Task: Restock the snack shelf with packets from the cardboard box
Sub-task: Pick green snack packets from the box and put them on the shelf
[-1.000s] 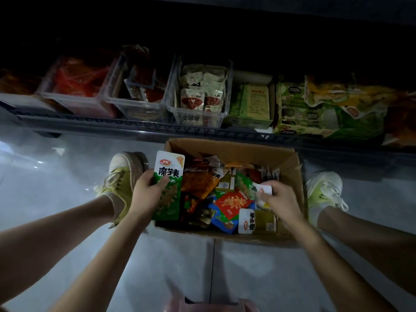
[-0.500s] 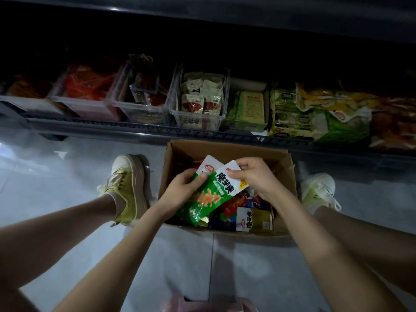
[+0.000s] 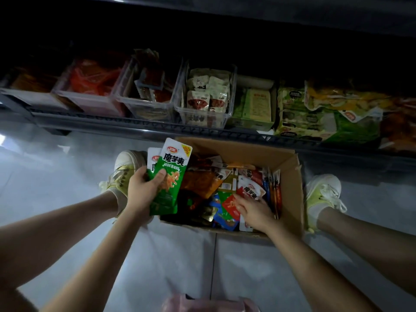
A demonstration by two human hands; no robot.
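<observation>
Over the cardboard box's (image 3: 290, 199) left wall: two green packets (image 3: 173, 176) held, one hand searching.
Left hand (image 3: 143, 191) gripped the stacked packets, thumb across the front; long axis ran away from the person, white tops toward the snack shelf (image 3: 157, 127). Right hand (image 3: 253, 209) lay among loose packets (image 3: 202, 183); grip was not determinable. Risk: the rear packet could slip from the one-thumb clamp.

- I can see only the top corner of a second packet (image 3: 153, 156) in the left hand (image 3: 141, 192); the front green packet (image 3: 171, 179) covers the rest.
- The right hand (image 3: 254, 209) hides the packets beneath it in the cardboard box (image 3: 290, 199). I cannot tell whether its fingers (image 3: 239, 199) grip any.
- The back of the shelf (image 3: 157, 129) is lost in darkness, and the far-left bin (image 3: 29, 86) is too dim to read.
- The bottom edge cuts off a pink thing (image 3: 209, 304).
</observation>
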